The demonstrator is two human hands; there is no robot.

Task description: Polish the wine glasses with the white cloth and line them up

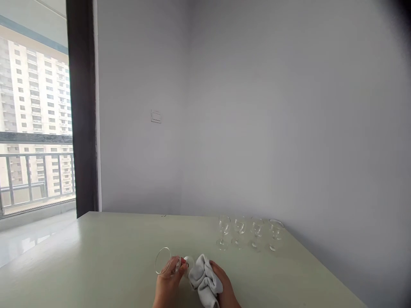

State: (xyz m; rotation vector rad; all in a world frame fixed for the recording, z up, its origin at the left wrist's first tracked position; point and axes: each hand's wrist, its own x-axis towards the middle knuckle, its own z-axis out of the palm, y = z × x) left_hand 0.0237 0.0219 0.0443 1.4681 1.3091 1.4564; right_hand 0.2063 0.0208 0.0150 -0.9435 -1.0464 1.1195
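My left hand (170, 278) is closed around the stem of a clear wine glass (163, 261), which is tipped on its side. The glass's rim faces left and its round foot points right, towards the cloth. A grey cloth (205, 280) is bunched in my right hand (223, 282), whose fingers are partly hidden behind it. The cloth's left edge is close to the foot of the glass; whether they touch I cannot tell. Both hands are low in the head view, over the near part of the table.
Several clear stemmed glasses stand upright in a row at the back right of the pale green table (128, 244), the leftmost glass (224, 231) among them. Grey walls meet behind the table. At left, a dark frame (82, 107) borders an opening onto a railed balcony.
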